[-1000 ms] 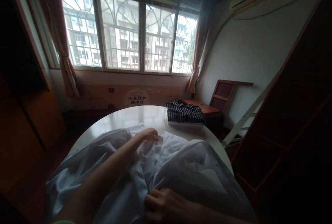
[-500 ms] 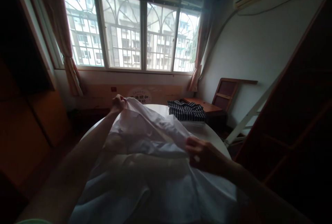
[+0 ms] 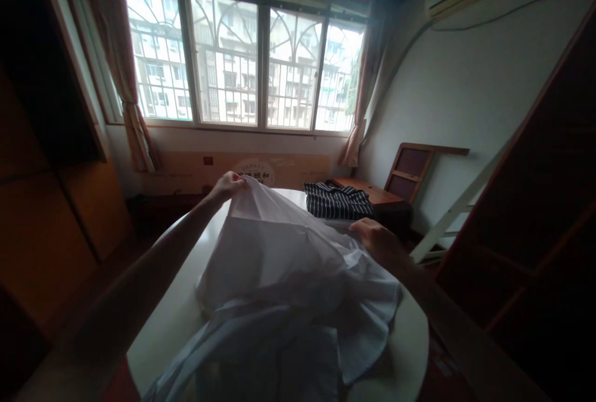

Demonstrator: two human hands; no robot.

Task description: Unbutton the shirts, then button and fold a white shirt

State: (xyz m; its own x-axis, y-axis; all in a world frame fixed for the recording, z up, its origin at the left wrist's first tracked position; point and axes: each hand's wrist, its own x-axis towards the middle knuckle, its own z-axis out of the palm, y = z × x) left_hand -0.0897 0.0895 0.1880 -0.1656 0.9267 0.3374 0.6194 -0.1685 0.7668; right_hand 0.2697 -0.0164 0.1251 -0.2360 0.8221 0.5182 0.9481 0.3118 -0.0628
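Observation:
A white garment is lifted above a round white table. My left hand pinches its top edge, raised at the far side of the table. My right hand grips the cloth's right side, lower and nearer the table's right rim. The fabric stretches between both hands, and its lower part drapes in folds over the near side of the table.
A folded dark striped garment lies at the table's far right. Behind it stand a wooden side table and a leaning wooden frame. A barred window with curtains fills the far wall. A dark wooden cabinet stands left, dark shelving right.
Both hands lifted the white garment off the table and spread it. My left hand rose and went farther forward; my right hand moved from the near edge up to the right.

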